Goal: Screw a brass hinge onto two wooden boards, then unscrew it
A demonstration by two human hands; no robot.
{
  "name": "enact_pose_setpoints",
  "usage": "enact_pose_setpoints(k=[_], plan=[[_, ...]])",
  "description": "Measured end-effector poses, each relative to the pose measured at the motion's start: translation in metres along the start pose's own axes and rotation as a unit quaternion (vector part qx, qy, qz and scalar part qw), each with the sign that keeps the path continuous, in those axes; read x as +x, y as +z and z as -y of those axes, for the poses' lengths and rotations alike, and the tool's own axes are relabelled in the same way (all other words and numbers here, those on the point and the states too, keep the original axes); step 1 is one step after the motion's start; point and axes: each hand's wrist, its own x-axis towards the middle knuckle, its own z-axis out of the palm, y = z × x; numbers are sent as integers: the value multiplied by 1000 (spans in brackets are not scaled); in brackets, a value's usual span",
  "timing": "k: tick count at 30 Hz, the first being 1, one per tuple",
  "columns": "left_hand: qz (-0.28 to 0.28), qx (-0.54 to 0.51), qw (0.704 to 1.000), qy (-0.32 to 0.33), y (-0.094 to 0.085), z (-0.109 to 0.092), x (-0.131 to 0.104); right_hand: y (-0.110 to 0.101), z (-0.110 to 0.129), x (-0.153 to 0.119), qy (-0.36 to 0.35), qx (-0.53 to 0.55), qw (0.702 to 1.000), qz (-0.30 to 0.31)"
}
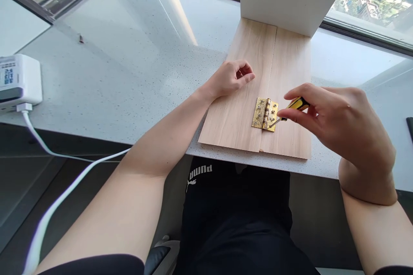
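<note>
My right hand [335, 116] pinches the yellow and black handle of a screwdriver [297, 104] between thumb and fingers. The screwdriver's thin shaft slants down to the left, its tip at the lower right corner of a brass hinge [265, 114]. That hinge lies opened flat across the seam between two light wooden boards [232, 124], with screw heads or holes showing on both leaves. Loosely curled, my left hand [234, 78] rests on the left board, above and left of the hinge. I see nothing between its fingers, though its palm is hidden.
Both boards lie on a speckled white countertop [129, 81], close to its front edge. Behind them stands a white pillar [284, 0] between windows. A white power adapter [24, 81] with a white cable [58, 197] sits at the left. A dark object [409, 129] shows at the right edge.
</note>
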Motion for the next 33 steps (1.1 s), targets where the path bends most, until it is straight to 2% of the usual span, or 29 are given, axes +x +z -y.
enact_pose_setpoints(k=[4, 14, 20, 26, 30, 33], plan=[[-1, 2, 1000, -4, 0, 1, 0, 3, -7, 5, 32, -24, 999, -11], [-1, 4, 1000, 4, -1, 4, 0, -4, 0, 6, -37, 64, 996, 44], [0, 6, 1000, 6, -1, 4, 0, -6, -3, 5, -25, 44, 999, 20], [0, 11, 1000, 7, -1, 3, -1, 2, 9, 1, -19, 13, 1000, 21], [-2, 13, 1000, 2, -1, 2, -1, 7, 10, 0, 0, 42, 999, 34], [-2, 14, 1000, 4, 0, 2, -1, 5, 9, 1, -27, 74, 996, 53]])
